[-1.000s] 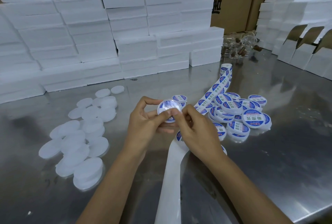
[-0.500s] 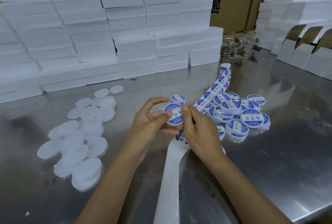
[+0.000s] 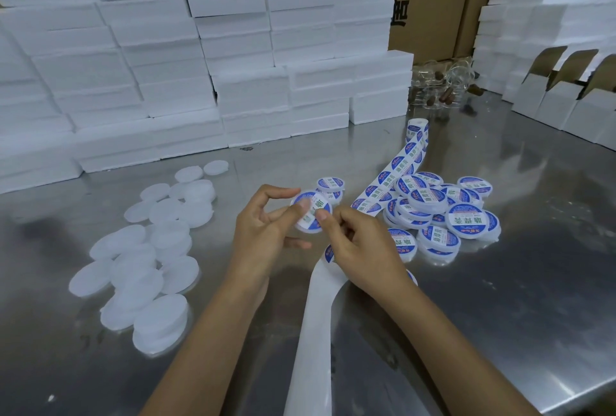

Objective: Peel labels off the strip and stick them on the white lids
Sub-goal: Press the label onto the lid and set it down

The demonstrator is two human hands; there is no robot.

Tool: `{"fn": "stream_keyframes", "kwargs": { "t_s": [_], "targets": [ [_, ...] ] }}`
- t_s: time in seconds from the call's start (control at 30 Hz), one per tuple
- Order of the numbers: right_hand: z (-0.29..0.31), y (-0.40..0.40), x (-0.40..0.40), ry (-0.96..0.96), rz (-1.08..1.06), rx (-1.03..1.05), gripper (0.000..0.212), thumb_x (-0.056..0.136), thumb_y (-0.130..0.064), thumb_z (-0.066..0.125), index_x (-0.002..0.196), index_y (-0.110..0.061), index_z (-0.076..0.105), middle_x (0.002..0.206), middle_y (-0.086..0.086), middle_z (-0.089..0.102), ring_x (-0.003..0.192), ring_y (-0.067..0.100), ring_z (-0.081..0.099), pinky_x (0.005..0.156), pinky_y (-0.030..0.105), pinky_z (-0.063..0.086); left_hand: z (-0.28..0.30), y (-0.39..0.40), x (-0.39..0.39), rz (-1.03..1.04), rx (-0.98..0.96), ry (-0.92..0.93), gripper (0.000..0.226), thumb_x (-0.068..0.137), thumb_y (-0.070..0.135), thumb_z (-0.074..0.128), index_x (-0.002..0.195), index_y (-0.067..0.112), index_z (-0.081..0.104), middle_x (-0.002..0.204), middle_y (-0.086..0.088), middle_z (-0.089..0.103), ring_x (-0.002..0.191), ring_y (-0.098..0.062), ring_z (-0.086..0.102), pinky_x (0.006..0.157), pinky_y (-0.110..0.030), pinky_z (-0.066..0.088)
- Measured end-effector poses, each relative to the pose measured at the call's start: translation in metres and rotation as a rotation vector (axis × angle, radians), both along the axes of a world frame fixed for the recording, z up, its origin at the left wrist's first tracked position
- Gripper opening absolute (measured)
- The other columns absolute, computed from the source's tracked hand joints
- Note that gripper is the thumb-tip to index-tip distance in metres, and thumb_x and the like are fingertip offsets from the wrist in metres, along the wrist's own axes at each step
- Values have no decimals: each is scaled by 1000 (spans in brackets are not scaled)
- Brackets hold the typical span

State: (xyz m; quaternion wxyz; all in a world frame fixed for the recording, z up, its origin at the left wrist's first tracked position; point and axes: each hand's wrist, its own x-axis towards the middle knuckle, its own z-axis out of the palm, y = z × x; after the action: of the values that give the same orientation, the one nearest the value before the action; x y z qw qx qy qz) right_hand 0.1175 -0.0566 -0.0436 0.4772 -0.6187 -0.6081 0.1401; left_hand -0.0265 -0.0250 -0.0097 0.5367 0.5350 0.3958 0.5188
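Both thumbs pressing label onto lid (image 3: 311, 212), left hand (image 3: 263, 232) gripping it just left of labelled pile (image 3: 440, 212), right hand (image 3: 360, 245) pinching: risk of creased, off-centre label from uneven pressure.

Held lid (image 3: 311, 214): white, round, blue-and-white label applied, tilted toward camera | plain white lids (image 3: 140, 257): scattered, overlapping, at left | labelled lids (image 3: 440, 215): heaped at right | label strip (image 3: 396, 172): unrolled from small roll; bare backing (image 3: 311, 332) trailed toward near edge.
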Motion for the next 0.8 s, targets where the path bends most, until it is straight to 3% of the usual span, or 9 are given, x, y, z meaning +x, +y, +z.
{"fn": "stream_keyframes", "kwargs": {
  "t_s": [0.1,0.2,0.33,0.43,0.63,0.8],
  "targets": [
    [1,-1,5,-38,-86,18,44,96,-50,50,66,-19,46,52,-6,49,56,14,46,54,32,35,1,1,1,7,-15,-4,9,95,22,68,100,16,71,93,-1,78,83,-19,75,55,-28,58],
    [6,-2,23,-76,-326,47,42,96,-51,48,69,-20,52,55,-8,54,56,10,51,50,27,33,-1,2,0,-3,-50,39,18,98,24,63,114,27,71,103,4,77,94,-15,74,62,-32,60],
    [10,-6,63,-47,-681,46,47,96,-52,48,67,-17,57,57,-6,55,57,18,51,52,30,32,-5,5,-1,63,-115,77,20,98,17,61,114,26,68,96,2,78,90,-17,74,58,-27,57],
    [9,-9,84,-22,-855,-26,51,94,-52,52,62,-13,55,53,-7,44,55,21,41,55,30,26,-8,7,-1,130,-150,122,20,97,10,56,107,21,70,88,0,78,84,-20,73,53,-24,55],
    [5,-8,90,-10,-890,-42,53,92,-51,56,57,-12,52,52,-6,46,49,14,38,55,28,27,-14,13,-5,160,-187,137,23,96,4,50,101,18,68,84,-6,78,72,-22,66,52,-27,57],
    [7,-7,72,-111,-749,47,49,95,-43,52,55,-16,44,49,-5,47,49,18,43,51,28,28,-19,19,-9,217,-179,124,25,97,3,47,102,16,68,80,-8,76,67,-21,65,50,-26,56]
  ]
}}
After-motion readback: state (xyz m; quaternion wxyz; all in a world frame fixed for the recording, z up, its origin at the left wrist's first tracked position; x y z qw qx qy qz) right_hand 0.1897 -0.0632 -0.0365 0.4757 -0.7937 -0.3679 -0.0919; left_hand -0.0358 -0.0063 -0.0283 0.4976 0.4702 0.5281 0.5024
